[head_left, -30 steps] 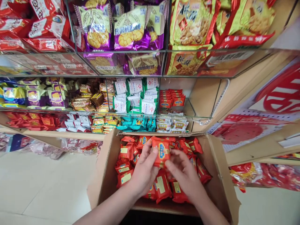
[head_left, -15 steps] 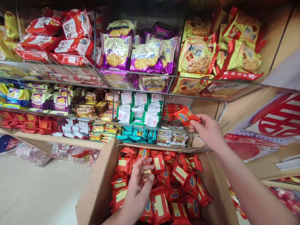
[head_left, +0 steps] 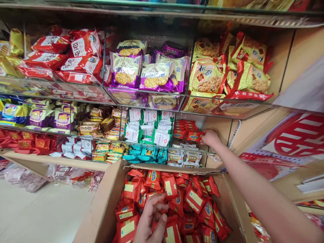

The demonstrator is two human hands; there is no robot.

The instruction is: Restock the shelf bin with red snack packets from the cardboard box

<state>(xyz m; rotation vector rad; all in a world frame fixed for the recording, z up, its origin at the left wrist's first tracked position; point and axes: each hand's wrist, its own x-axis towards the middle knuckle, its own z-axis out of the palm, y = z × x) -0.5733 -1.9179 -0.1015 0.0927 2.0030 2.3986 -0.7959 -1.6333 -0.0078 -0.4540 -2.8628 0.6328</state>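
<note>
Red packet (head_left: 194, 136), blue-labelled, glossy: on far right shelf (head_left: 187, 149), end pinched by right hand (head_left: 209, 138). Left hand (head_left: 152, 221) loosely curled over near carton (head_left: 108, 199); I see open room along carton's right wall.

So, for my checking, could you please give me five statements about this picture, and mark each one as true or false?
1. The right hand touches a small red packet on a shelf. True.
2. The left hand touches the white-and-green packets. False: it is low, over the open cardboard box.
3. The white-and-green packets are left of the shelved red packets in the picture. True.
4. The cardboard box contains purple-and-cream cookie packets. False: it holds red packets.
5. The purple-and-cream cookie packets are displayed higher than the white-and-green packets. True.
</note>
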